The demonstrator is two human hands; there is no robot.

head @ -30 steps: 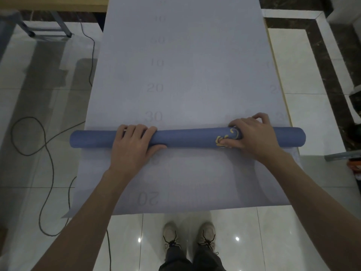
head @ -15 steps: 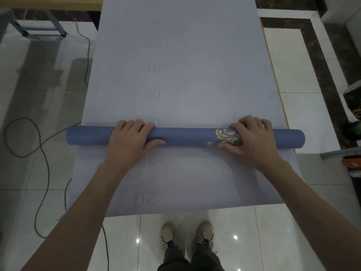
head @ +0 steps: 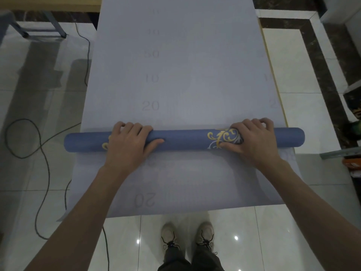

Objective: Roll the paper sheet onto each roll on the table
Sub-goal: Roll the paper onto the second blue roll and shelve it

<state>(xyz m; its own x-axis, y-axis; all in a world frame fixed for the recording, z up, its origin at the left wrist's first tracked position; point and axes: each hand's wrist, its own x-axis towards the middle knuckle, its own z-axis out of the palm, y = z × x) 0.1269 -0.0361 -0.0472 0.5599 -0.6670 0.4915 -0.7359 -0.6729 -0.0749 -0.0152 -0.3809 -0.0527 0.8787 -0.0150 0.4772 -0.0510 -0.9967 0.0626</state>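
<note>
My left hand [head: 129, 145] and right hand [head: 254, 142] both grip the blue roll [head: 185, 139], lying across the paper sheet [head: 175, 75] near me. Much sheet lies flat beyond it; I judge most rolling is left.

Dim, bluish light; small glare spots on the glossy floor [head: 273, 241]; wide-angle bending at edges, slightly soft focus.

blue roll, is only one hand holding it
No, the left hand and the right hand both grip the blue roll.
</note>
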